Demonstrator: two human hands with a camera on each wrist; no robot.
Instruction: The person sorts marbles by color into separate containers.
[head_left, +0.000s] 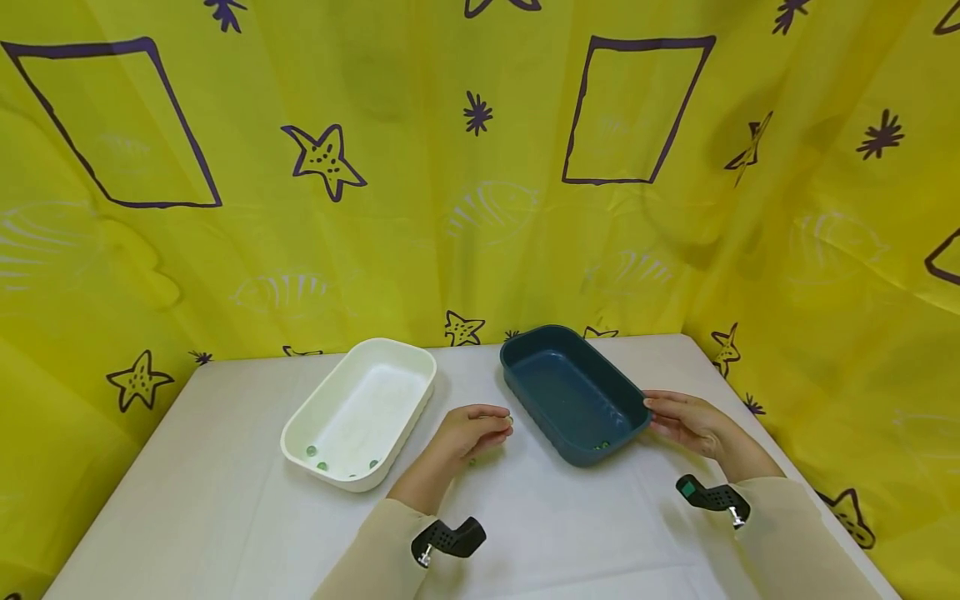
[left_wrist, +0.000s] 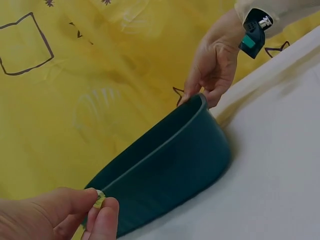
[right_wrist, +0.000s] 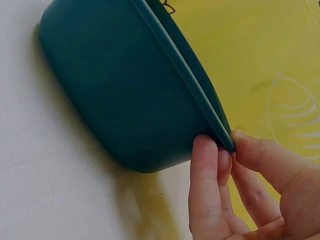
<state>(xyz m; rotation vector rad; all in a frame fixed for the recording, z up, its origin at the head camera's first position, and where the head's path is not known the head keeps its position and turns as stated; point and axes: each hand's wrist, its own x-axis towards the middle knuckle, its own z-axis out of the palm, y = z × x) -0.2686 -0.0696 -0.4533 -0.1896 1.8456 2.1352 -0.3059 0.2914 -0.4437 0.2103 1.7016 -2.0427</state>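
Note:
My left hand [head_left: 468, 433] pinches a small clear green glass marble [left_wrist: 100, 200] between thumb and fingertips, beside the near left side of a dark teal tub [head_left: 542, 417]. With thumb and fingers my right hand [head_left: 686, 421] grips the tub's rim at its right corner. Inside the teal tub, green marbles [head_left: 602, 445] lie at the near end. Several more green marbles [head_left: 322, 466] sit at the near end of a white tub [head_left: 292, 433], left of my left hand. Another marble [head_left: 472, 462] lies on the table just below the left hand.
Both tubs stand on a table with a white cloth [head_left: 202, 483]. A yellow patterned curtain [head_left: 405, 233] hangs along the back and both sides. Each sleeve carries a black wrist mount [head_left: 450, 537].

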